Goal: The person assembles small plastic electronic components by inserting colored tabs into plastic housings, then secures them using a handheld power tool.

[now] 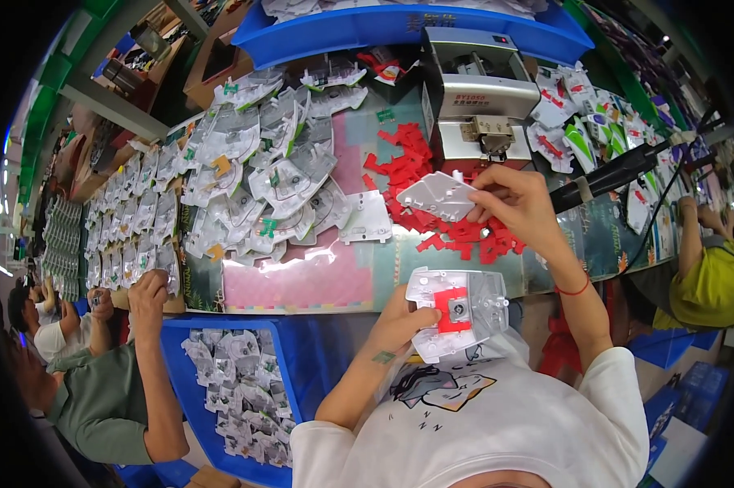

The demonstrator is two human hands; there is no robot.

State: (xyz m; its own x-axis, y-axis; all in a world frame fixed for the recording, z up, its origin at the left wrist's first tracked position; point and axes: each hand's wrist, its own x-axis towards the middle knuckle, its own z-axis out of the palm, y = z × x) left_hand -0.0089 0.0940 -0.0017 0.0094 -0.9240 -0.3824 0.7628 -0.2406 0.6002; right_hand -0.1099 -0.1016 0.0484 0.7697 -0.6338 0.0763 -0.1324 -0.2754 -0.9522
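My left hand [401, 324] grips a white plastic housing [485, 301] close to my body, its thumb on a red plastic piece [453, 310] seated in the housing's middle. A grey round part sits on that red piece. Farther off, my right hand [509, 202] pinches a flat, pale grey plastic plate [436, 196] with small holes between thumb and fingers. That plate is over a pile of loose red plastic pieces [464, 232] on the table. Just right of my right hand is a black handheld power tool [611, 175], apart from it.
A silver screw-feeder machine [481, 93] stands beyond the red pieces. Clear plastic housings [257, 167] with green boards pile up on the left. White-and-green parts [582, 138] lie at right. Blue bins [220, 464] stand below the table and behind it. Co-workers sit on both sides.
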